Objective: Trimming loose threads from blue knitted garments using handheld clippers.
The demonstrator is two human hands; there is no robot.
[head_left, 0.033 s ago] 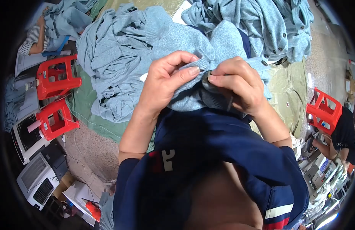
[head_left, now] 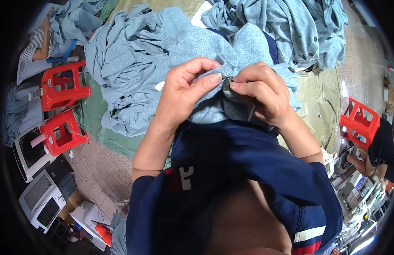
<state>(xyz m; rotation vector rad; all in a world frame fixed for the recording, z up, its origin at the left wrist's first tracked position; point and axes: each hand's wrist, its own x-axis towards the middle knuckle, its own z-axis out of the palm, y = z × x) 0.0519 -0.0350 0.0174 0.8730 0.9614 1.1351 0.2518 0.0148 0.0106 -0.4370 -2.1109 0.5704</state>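
Note:
A light blue knitted cardigan [head_left: 205, 44] lies bunched over my lap. My left hand [head_left: 186, 87] is closed, pinching a ribbed edge of it between thumb and fingers. Close beside it, my right hand [head_left: 263, 93] is also closed, thumb and forefinger on a dark button [head_left: 228, 83] at the knit. A thin metallic shaft [head_left: 251, 112] sticks out below the curled fingers of my right hand; its kind cannot be made out. Those fingers hide part of the cloth.
Piles of similar blue knitwear lie left [head_left: 124, 55] and far right, the latter with dark buttons [head_left: 311, 54]. Red plastic stools [head_left: 65, 131] stand at the left, another red stool [head_left: 360, 121] at the right. A co-worker's arm [head_left: 44, 40] shows far left; another person sits far right.
My right hand has shifted very slightly left, and the thin shaft with it. My left hand stays nearly where it was.

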